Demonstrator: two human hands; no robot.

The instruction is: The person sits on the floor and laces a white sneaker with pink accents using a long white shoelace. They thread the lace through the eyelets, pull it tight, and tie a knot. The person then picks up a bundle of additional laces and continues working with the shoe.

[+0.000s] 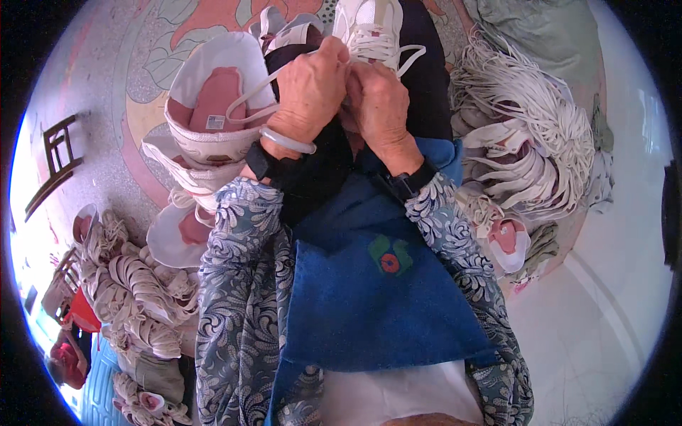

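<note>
Both hands are bunched up together right at the top middle of the view. The left hand [310,89] is curled into a loose fist, fingers pinched on a white shoelace [249,99] that loops out to the left and back under the wrist. The right hand [380,106] is pressed up against it, fingers folded in tight; can't really tell what exactly it's pinching since the left hand hides the fingertips. There's a pale bangle [285,140] on the left wrist and a black strap just below it, plus a black wristband [410,181] on the right one.

The thing they're working on is a white shoe upper [369,28], sitting just above the knuckles, touching the hands, with its lace ends trailing off to the right.

Just left of the hands there's another shoe upper [213,99], white with a pinkish lining and a small square label near the middle of the lining, grey-ish with a striped look. More of these lie below it.

Under the forearms is a blue apron [369,298] spread over the lap, with a little patch on it: green diamond shape, red-orange round bit in the centre.

To the right, a big heap of white laces [526,135]. Lower left, another pile of bundled off-white uppers [135,291] on the patterned floor [106,78].
</note>
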